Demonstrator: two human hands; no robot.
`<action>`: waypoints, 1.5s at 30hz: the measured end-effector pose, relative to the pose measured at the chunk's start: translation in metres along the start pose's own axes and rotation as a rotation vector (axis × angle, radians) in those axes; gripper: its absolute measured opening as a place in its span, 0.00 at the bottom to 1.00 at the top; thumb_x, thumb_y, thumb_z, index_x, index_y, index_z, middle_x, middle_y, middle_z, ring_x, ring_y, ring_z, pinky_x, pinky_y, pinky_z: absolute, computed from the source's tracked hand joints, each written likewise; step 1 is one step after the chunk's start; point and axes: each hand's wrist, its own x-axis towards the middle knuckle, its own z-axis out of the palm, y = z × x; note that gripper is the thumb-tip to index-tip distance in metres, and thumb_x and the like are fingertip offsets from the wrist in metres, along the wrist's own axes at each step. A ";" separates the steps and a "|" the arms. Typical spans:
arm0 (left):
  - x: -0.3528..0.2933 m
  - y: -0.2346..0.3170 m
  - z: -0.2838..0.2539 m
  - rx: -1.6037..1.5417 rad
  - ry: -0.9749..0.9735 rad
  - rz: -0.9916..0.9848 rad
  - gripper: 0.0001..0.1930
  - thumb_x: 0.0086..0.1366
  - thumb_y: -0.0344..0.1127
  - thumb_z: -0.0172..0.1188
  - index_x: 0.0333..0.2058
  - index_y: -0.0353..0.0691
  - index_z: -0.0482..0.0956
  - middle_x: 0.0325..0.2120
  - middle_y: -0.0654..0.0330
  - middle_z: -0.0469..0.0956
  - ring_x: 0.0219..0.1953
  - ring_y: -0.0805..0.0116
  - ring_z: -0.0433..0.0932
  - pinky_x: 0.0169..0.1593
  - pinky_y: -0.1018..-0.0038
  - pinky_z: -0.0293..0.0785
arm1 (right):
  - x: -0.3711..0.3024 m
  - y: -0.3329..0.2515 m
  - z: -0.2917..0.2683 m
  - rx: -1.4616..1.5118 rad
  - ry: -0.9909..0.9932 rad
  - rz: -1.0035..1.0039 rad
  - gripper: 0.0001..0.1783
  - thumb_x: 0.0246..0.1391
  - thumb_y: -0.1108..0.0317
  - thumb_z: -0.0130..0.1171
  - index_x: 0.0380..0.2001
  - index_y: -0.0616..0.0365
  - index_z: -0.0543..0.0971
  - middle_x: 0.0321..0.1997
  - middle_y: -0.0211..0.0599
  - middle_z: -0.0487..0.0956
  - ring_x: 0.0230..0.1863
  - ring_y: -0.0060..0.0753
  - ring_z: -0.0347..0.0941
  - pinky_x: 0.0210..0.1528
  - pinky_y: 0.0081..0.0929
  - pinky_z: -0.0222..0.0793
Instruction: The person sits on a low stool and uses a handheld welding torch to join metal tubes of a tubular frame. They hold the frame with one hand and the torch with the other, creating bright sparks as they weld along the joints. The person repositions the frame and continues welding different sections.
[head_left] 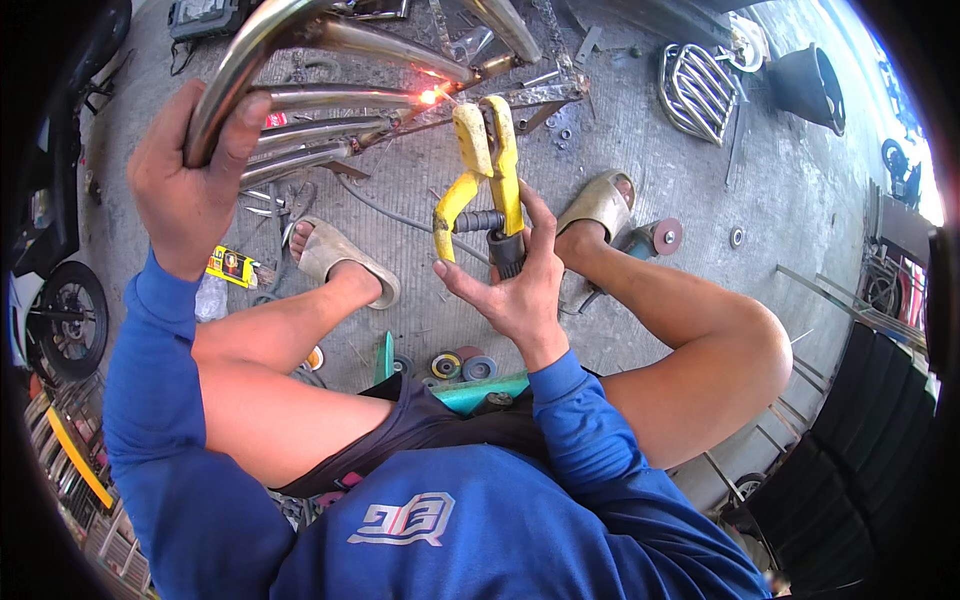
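Pipe frame (345,97) sits ahead-left of the yellow welding clamp (507,180). Left hand (180,190): fingers wrapped round frame's bent end. Right hand (535,290): thumb and fingers round clamp's black grip (508,256). Frame reads stiff, heavyish, smooth enough to slip; probably hot at the glow (432,97) just ahead-left of clamp, so grab the bend. Clamp: light, grip only.
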 end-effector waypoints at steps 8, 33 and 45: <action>-0.002 0.017 0.001 -0.043 -0.046 0.229 0.19 0.63 0.45 0.76 0.35 0.35 0.81 0.25 0.60 0.75 0.24 0.69 0.73 0.28 0.73 0.70 | 0.000 -0.004 -0.006 -0.024 -0.003 0.041 0.63 0.36 0.50 0.86 0.72 0.59 0.61 0.50 0.52 0.84 0.47 0.43 0.86 0.51 0.37 0.82; -0.001 0.014 0.004 0.012 -0.010 0.240 0.17 0.63 0.45 0.76 0.37 0.36 0.82 0.24 0.62 0.75 0.23 0.71 0.72 0.28 0.72 0.71 | 0.003 -0.004 -0.012 0.012 -0.062 0.051 0.61 0.39 0.54 0.85 0.73 0.53 0.61 0.49 0.51 0.85 0.45 0.38 0.87 0.51 0.34 0.83; 0.000 0.009 0.006 -0.013 0.035 0.220 0.17 0.64 0.43 0.76 0.37 0.35 0.81 0.25 0.61 0.76 0.24 0.70 0.72 0.29 0.74 0.71 | 0.005 -0.002 -0.008 0.057 -0.038 -0.010 0.59 0.40 0.55 0.84 0.72 0.51 0.61 0.49 0.49 0.86 0.47 0.43 0.87 0.50 0.36 0.84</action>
